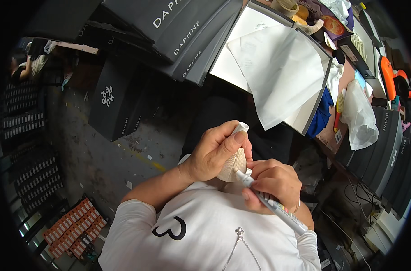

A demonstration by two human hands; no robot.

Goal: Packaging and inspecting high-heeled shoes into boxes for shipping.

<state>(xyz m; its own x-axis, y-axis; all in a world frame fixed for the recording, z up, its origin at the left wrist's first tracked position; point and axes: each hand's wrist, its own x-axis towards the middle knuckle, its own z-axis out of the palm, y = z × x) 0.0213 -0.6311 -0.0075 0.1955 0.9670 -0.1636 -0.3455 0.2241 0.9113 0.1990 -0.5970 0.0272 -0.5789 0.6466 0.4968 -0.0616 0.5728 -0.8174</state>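
My left hand [217, 151] grips a beige shoe [235, 163] with a white tip showing above my fingers, held in front of my chest. Most of the shoe is hidden under that hand. My right hand [272, 183] holds a white marker pen [271, 202] with a coloured label, its tip pressed against the shoe's side just below my left thumb. Both hands sit close together above my white shirt [205, 230].
An open shoe box [316, 106] with white tissue paper [282, 72] lies ahead on my right. Dark grey shoe boxes [183, 31] are stacked ahead and along the right side. A clear plastic bag [360, 115], a blue cloth [322, 115] and cluttered tools fill the bench at right.
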